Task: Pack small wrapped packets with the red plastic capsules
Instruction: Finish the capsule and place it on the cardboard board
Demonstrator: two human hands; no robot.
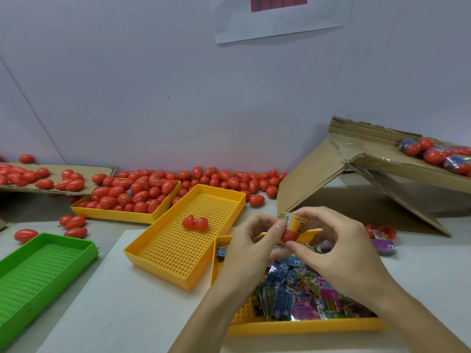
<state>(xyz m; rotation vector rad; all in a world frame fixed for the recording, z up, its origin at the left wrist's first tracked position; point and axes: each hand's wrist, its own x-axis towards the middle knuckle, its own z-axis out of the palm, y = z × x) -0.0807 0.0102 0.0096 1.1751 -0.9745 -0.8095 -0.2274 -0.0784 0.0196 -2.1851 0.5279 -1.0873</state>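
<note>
1. Left hand (251,247) and right hand (339,253) meet above the far end of the packet tray (305,326), near the worktop's (122,309) front edge. Both pinch one item between them — a red capsule half (288,235) with a yellow wrapped packet (295,221) standing up out of it.
2. Left fingers curl around the capsule half's left side; right thumb and forefinger grip the packet and the capsule's right side.
3. Packet tray under the hands: heaped with blue, purple and pink wrapped packets (300,291), piled toward its near right corner.
4. Middle yellow tray (163,253), angled, just left of the packet tray — holds one opened capsule (195,222) (two halves side by side); the rest of its perforated floor is bare.
5. Far yellow tray (112,212) is full of closed red capsules (137,191); more lie loose along the worktop's back edge.
6. Green tray (51,250) sits at the left edge.
7. Cardboard flap (313,174) leans at the right, carrying filled capsules.
</note>
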